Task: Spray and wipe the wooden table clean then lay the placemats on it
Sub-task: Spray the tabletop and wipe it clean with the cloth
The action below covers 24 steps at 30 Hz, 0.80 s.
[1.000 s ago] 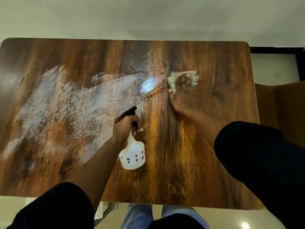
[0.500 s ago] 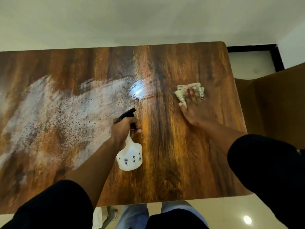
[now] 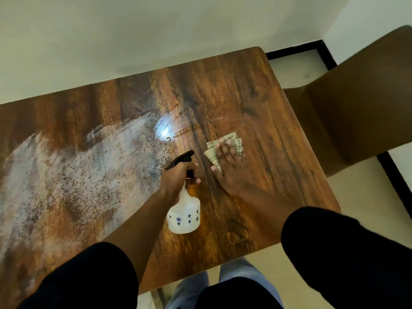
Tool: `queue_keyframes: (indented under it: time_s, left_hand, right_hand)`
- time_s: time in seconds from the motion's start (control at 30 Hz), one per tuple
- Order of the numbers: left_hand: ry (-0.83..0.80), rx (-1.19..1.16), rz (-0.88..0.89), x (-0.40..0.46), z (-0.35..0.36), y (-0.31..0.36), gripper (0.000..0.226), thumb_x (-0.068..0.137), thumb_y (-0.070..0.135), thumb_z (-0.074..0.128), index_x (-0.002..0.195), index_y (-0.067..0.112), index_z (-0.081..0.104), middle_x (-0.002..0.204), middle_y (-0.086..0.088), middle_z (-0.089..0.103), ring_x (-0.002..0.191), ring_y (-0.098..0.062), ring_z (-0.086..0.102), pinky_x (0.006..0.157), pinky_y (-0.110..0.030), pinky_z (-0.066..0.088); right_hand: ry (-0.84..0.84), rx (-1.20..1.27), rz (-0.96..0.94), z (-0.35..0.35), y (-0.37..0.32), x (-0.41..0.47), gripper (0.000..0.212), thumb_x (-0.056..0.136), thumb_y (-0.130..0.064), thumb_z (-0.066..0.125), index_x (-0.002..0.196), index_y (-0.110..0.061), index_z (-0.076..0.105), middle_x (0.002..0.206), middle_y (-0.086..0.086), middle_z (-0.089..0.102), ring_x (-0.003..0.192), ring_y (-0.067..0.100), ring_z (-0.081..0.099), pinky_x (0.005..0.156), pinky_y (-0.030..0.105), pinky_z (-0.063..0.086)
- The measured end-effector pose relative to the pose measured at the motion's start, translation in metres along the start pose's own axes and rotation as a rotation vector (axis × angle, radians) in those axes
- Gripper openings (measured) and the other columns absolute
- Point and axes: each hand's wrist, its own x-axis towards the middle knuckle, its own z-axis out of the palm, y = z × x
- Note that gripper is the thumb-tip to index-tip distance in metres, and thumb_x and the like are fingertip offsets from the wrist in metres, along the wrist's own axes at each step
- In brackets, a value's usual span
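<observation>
Two hands work my bench (image 3: 256,103): my left hand (image 3: 178,175) grips the sprayer (image 3: 184,216); just right of it, my right hand (image 3: 229,168) presses flat on the cloth (image 3: 214,152).

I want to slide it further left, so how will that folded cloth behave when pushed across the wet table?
The cloth looks soft and folded, so it will probably bunch or unfold unless the right hand presses it flat. On the wet, foamy patch it may drag and grow heavier.
</observation>
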Motion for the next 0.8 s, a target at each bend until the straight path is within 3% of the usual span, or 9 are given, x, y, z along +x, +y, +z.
queue_keyframes:
  time_s: [0.2, 0.57, 0.73, 0.8]
  left_hand:
    - [-0.031, 0.067, -0.011, -0.002, 0.01, 0.007, 0.011, 0.093, 0.013, 0.065, 0.087, 0.004, 0.071, 0.075, -0.012, 0.067, 0.064, -0.027, 0.068, 0.047, -0.025, 0.039]
    - [-0.034, -0.004, 0.031, 0.007, 0.043, 0.016, 0.007, 0.097, 0.009, 0.065, 0.096, 0.007, 0.072, 0.073, -0.012, 0.065, 0.061, -0.025, 0.069, 0.043, -0.026, 0.041]
    - [0.035, -0.056, 0.043, 0.01, 0.031, 0.016, 0.026, 0.096, 0.01, 0.064, 0.12, 0.004, 0.072, 0.075, -0.015, 0.066, 0.06, -0.023, 0.068, 0.042, -0.024, 0.04]
    - [0.062, -0.072, 0.072, 0.011, 0.025, 0.014, 0.031, 0.098, 0.008, 0.062, 0.125, 0.018, 0.071, 0.072, -0.013, 0.067, 0.059, -0.023, 0.068, 0.041, -0.023, 0.041]
  right_hand:
    - [-0.071, -0.079, -0.161, -0.007, 0.028, -0.003, 0.072, 0.108, -0.059, 0.013, 0.166, -0.024, -0.012, 0.172, -0.003, -0.022, 0.156, 0.015, -0.029, 0.128, 0.053, -0.008]
    - [0.049, 0.083, 0.489, -0.059, 0.144, 0.021, 0.077, 0.107, -0.059, 0.01, 0.164, -0.018, -0.019, 0.172, 0.003, -0.024, 0.158, 0.021, -0.024, 0.128, 0.055, -0.007]
    - [0.136, 0.078, 0.581, -0.054, 0.124, 0.044, 0.078, 0.106, -0.055, 0.015, 0.166, -0.012, -0.01, 0.175, 0.008, -0.014, 0.161, 0.026, -0.016, 0.127, 0.06, -0.003]
    - [0.138, 0.064, 0.518, -0.055, 0.114, 0.058, 0.078, 0.106, -0.056, 0.014, 0.166, -0.012, -0.008, 0.175, 0.008, -0.013, 0.161, 0.027, -0.014, 0.127, 0.06, -0.002]
